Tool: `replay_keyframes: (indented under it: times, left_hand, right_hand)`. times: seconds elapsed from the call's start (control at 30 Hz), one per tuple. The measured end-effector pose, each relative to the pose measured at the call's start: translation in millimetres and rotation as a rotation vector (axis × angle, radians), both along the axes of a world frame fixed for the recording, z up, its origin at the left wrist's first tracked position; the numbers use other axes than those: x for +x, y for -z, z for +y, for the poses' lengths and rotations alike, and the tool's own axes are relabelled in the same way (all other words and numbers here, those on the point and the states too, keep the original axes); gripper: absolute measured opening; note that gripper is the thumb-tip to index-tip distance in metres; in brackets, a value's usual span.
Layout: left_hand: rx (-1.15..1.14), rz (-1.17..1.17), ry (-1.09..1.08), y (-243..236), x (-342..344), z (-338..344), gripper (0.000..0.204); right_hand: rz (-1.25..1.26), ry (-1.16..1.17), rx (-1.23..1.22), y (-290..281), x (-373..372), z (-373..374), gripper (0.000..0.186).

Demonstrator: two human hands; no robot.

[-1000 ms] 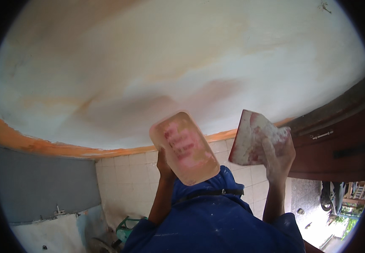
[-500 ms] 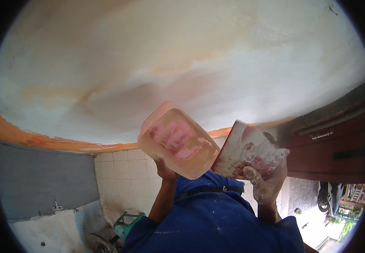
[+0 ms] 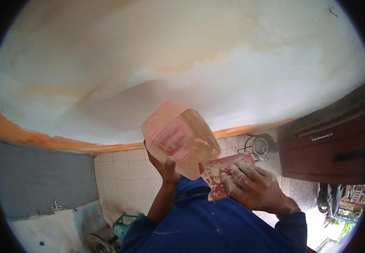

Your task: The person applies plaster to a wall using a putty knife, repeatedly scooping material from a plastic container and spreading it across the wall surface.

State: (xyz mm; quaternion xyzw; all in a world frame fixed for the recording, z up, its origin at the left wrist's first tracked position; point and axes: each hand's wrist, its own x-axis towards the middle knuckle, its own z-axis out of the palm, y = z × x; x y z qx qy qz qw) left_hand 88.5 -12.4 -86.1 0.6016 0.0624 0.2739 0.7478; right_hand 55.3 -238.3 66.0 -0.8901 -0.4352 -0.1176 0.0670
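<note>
Pink tub (image 3: pixel 163 119) | tan-pink smears (image 3: pixel 176 139) inside | left grip (image 3: pixel 168 172): clasping tub | right grip (image 3: pixel 256 187): clasping red scraper (image 3: pixel 214 169)

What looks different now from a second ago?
The right hand has brought the scraper down and leftward to the tub, turning so its fingers lie on top. The tub has tipped, showing more wall. A round container now shows behind. Nothing was let go; the left hand still holds the tub.
</note>
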Motion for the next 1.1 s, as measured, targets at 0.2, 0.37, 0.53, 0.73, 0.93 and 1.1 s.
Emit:
replay_keyframes:
  times: [0.2,0.37,0.53,0.73,0.93,1.1]
  left_hand:
    - [0.141,-0.012,-0.03,-53,10,-6,0.077]
    - [0.146,0.139,0.152,-76,12,-9,0.066]
    - [0.334,0.136,0.157,-72,12,-9,0.064]
    - [0.616,0.168,0.093,-90,6,-15,0.058]
    - [0.677,0.116,0.042,-94,8,-15,0.056]
    - [0.742,0.102,0.049,-107,15,-15,0.054]
  right_hand:
    - [0.018,0.156,0.342,-7,11,-11,0.024]
    - [-0.058,0.224,0.483,-21,54,-23,0.034]
    - [0.044,0.182,0.332,-40,69,-17,0.049]
    - [0.147,0.224,0.16,-36,67,-13,0.06]
    - [0.28,0.199,0.177,-12,66,-11,0.059]
    - [0.407,0.251,0.038,0,56,-4,0.059]
